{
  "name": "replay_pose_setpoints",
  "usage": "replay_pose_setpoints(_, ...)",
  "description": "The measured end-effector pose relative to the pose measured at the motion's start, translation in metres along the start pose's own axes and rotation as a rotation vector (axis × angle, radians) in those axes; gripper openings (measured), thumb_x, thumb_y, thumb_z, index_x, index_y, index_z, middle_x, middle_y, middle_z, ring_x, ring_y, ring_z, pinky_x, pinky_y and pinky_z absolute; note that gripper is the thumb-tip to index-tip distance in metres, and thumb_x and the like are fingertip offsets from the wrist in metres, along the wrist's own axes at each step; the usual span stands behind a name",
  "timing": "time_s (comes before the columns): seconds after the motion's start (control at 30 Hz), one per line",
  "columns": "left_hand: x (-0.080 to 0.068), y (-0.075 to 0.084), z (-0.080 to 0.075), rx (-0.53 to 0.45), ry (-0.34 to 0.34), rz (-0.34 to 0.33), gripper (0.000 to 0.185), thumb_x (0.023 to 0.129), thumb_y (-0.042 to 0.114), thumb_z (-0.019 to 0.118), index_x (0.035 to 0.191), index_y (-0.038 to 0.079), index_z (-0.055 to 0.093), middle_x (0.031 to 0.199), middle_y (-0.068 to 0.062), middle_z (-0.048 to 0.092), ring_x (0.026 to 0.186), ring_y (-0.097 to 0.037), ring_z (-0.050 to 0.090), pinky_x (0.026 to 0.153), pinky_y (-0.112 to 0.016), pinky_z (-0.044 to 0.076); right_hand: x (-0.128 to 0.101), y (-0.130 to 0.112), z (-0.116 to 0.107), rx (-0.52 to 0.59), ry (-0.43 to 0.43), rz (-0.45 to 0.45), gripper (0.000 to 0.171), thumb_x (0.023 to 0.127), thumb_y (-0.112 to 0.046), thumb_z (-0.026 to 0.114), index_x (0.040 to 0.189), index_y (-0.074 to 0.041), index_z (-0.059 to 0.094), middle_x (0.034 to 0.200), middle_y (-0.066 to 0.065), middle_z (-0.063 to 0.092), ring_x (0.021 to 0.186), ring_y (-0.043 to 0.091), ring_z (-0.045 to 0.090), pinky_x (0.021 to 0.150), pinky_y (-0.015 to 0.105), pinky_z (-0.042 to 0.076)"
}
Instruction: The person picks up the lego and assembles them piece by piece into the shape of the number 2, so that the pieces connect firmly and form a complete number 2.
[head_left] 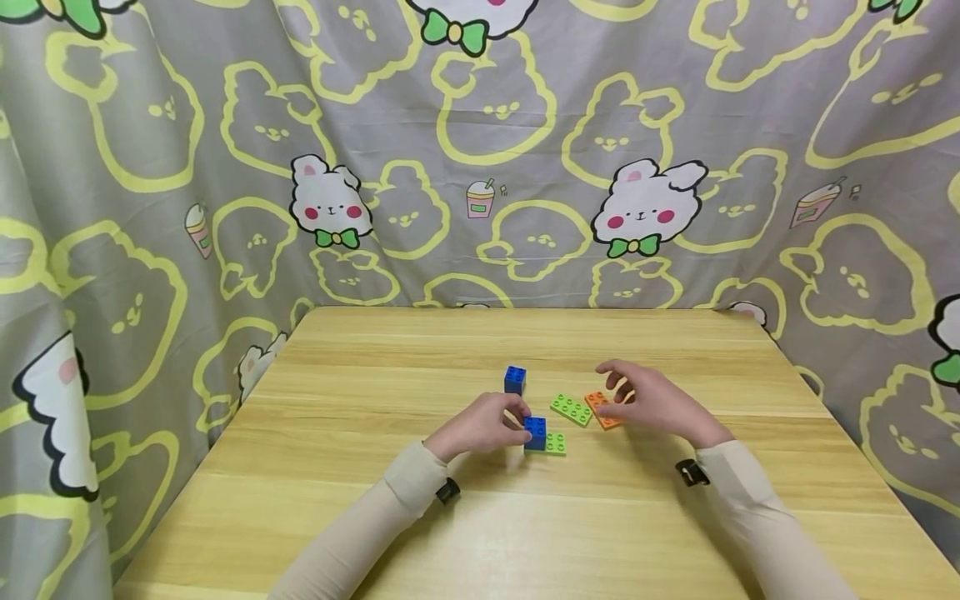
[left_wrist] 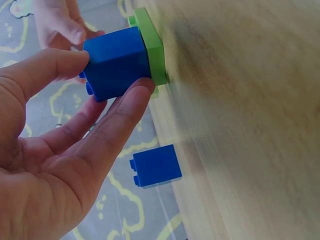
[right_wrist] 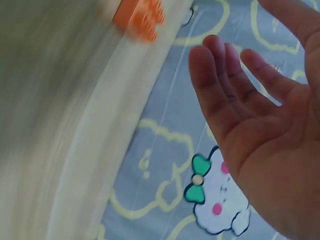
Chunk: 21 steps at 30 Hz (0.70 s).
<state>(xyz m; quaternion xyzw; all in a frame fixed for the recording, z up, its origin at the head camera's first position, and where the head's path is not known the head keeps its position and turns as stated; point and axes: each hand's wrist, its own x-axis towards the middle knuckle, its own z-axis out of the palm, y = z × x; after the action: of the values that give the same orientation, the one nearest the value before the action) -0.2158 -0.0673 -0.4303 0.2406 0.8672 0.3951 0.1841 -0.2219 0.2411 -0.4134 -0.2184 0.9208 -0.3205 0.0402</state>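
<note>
In the head view my left hand (head_left: 487, 423) grips a blue building brick (head_left: 535, 433) by its sides, thumb and fingers apart around it. This brick sits on one end of a light green brick (head_left: 557, 443), whose other studs show bare. The left wrist view shows the blue block (left_wrist: 117, 62) against the green one (left_wrist: 151, 47). My right hand (head_left: 660, 404) hovers by an orange brick (head_left: 597, 402), partly covering it in the head view. Its fingers are relaxed and hold nothing. In the right wrist view the orange brick (right_wrist: 142, 17) lies beyond the fingertips.
A second blue brick (head_left: 514, 380) stands upright farther back, beyond my left hand. Another light green brick (head_left: 572, 409) lies flat beside the orange one. All are on a wooden table (head_left: 420, 350), with a patterned curtain (head_left: 420, 108) behind it and along the sides.
</note>
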Motion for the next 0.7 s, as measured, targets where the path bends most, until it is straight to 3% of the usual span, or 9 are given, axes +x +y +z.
replay_pose_setpoints(0.37,0.001,-0.001,0.0,-0.019,-0.002,-0.007,0.021,0.091,0.016,0.079,0.107,0.01,0.068,0.104,-0.001,0.068,0.1,-0.02,0.074,0.082,-0.03,0.059,-0.001,0.031,0.002,0.004,-0.093,0.045,0.086,0.082,-0.033,0.088,0.148,0.001,0.045,0.119,0.018,0.058,0.094,0.024,0.058,0.077,0.037,0.048)
replay_pose_setpoints(0.7,0.001,0.0,0.0,-0.028,-0.003,-0.007,0.02,0.091,0.016,0.079,0.107,0.011,0.067,0.104,-0.001,0.068,0.1,-0.021,0.074,0.081,-0.031,0.06,0.002,0.039,0.015,-0.035,-0.172,0.055,0.094,0.081,-0.036,0.087,0.153,0.0,0.04,0.115,0.013,0.056,0.089,0.02,0.05,0.076,0.033,0.043)
